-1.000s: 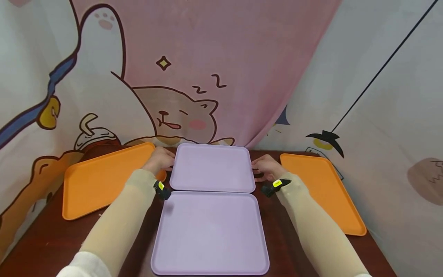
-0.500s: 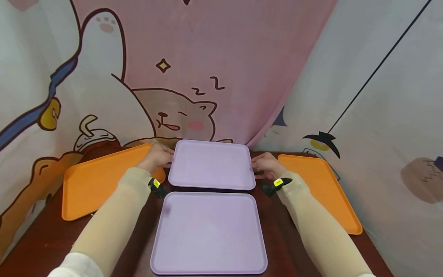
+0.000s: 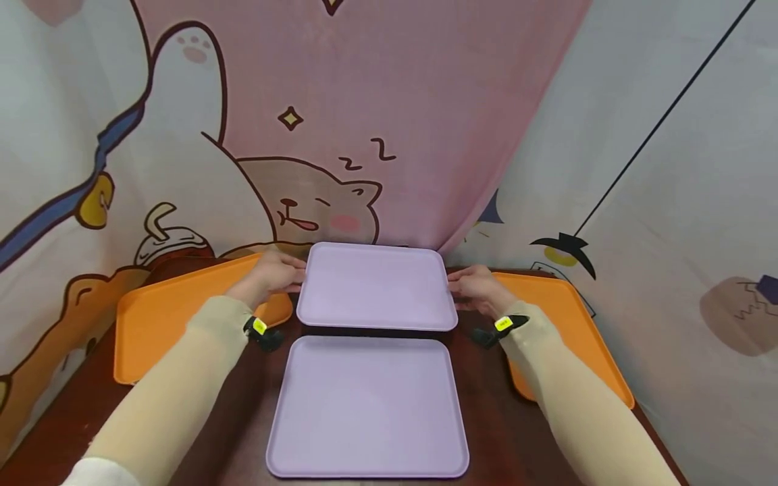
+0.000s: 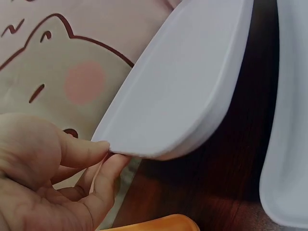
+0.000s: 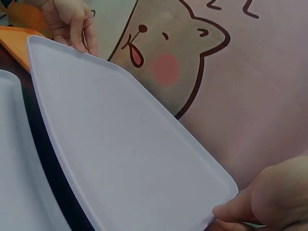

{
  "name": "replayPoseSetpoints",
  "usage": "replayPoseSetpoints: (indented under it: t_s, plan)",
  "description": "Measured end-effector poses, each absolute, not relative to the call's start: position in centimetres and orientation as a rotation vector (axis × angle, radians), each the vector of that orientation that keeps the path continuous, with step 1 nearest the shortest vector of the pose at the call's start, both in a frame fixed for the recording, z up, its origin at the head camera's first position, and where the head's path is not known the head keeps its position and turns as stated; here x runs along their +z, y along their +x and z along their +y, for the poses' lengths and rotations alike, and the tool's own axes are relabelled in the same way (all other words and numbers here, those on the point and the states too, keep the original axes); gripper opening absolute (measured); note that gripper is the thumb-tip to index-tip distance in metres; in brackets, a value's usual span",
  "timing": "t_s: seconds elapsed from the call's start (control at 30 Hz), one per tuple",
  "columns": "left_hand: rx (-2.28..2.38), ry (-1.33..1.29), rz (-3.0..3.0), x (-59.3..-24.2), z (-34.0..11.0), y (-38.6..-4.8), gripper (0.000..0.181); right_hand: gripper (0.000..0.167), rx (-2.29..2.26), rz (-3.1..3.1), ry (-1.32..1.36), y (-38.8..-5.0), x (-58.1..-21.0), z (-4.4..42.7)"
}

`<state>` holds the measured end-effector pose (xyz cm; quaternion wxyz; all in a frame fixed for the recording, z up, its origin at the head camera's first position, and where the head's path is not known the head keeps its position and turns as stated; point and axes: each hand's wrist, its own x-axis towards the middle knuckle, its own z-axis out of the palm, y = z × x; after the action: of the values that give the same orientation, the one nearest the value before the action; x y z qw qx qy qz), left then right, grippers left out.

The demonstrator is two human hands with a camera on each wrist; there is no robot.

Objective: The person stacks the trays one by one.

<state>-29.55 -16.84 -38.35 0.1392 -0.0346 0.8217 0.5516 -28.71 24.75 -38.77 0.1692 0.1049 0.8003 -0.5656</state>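
A shallow light-purple tray is held at its two short sides, raised off the table behind a second purple tray that lies flat. My left hand pinches its left rim between thumb and fingers; the left wrist view shows the thumb on top and fingers beneath the rim. On the opposite side my right hand pinches the rim, its thumb on the upper edge in the right wrist view. The held tray carries nothing, and a dark gap separates it from the front tray.
An orange tray lies slanted on the left, partly under my left forearm. Another orange tray lies on the right, partly behind my right forearm. A cartoon-printed curtain hangs along the back of the dark wooden table.
Both hands have lifted the rear purple tray, which earlier touched the front one's back edge. A gap has opened between them. The front tray stays in place.
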Motion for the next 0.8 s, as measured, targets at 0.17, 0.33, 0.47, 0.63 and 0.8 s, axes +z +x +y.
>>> replayPoseSetpoints:
  t_s: [0.17,0.33,0.47,0.63,0.8]
  plan:
    - [1.602,-0.078,2.348,-37.4,-17.2,-28.1,0.041,0.040,-1.623,2.278,0.255,-27.6,-38.2,25.1]
    - [1.612,-0.052,2.342,-36.4,-17.3,-26.5,0.043,0.039,-1.622,2.294,0.255,-26.1,-37.5,25.3]
    - [1.636,-0.059,2.319,-35.9,-17.6,-25.3,0.045,0.038,-1.648,2.288,0.250,-24.8,-37.2,25.3]
    - [1.667,-0.057,2.279,-35.8,-18.1,-23.9,0.044,0.038,-1.654,2.294,0.215,-23.1,-36.7,25.3]
    - [1.684,-0.062,2.269,-35.3,-18.3,-22.2,0.043,0.038,-1.676,2.287,0.148,-21.1,-36.0,25.3]
